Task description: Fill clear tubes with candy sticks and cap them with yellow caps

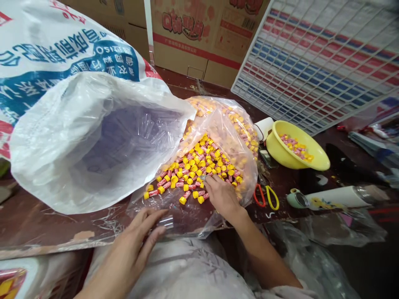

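My right hand [222,195] reaches into a clear plastic bag [237,124] full of small red-and-pink pieces with yellow caps [199,166]. Its fingers are curled and pinched among the pieces at the pile's near edge. My left hand [137,241] lies at the table's front edge with fingers nearly straight, its fingertips holding a small clear plastic tube [166,221]. A large white woven sack [93,141] lies open on its side to the left, with clear plastic tubes inside.
A yellow bowl [311,160] with more capped pieces stands to the right. Red-and-yellow scissors [266,196] and a lying white bottle [336,197] are beside it. A gridded white rack [327,58] leans behind, cardboard boxes [199,33] at the back. Crumpled clear plastic [339,228] lies near right.
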A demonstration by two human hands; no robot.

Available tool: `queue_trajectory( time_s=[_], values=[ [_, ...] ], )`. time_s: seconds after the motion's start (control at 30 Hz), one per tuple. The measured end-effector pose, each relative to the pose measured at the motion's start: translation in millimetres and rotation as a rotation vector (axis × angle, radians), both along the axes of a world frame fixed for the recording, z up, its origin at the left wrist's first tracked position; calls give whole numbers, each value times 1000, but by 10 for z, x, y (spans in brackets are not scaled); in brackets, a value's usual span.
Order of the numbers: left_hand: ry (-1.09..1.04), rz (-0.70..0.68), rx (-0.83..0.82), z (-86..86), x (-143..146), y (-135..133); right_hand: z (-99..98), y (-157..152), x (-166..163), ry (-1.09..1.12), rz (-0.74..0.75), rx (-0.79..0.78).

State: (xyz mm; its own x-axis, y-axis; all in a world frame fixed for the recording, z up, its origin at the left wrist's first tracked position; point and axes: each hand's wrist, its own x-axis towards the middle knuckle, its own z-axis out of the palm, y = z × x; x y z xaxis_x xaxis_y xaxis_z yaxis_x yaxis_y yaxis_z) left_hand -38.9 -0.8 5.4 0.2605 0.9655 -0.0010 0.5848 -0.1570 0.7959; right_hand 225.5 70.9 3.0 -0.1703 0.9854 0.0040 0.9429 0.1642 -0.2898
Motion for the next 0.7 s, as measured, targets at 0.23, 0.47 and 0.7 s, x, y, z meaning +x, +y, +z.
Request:
queue_trajectory(
  time_s=[0.23,0.47,0.7],
  values=[
    [-136,95,-192,-313,-39,58,-54,56,13,-409,95,-89],
    [-100,128,-122,-494,-10,82,-121,18,6,-400,122,-136],
    [-113,150,-93,-585,-42,84,501,-127,619,-325,-61,345]
  ],
)
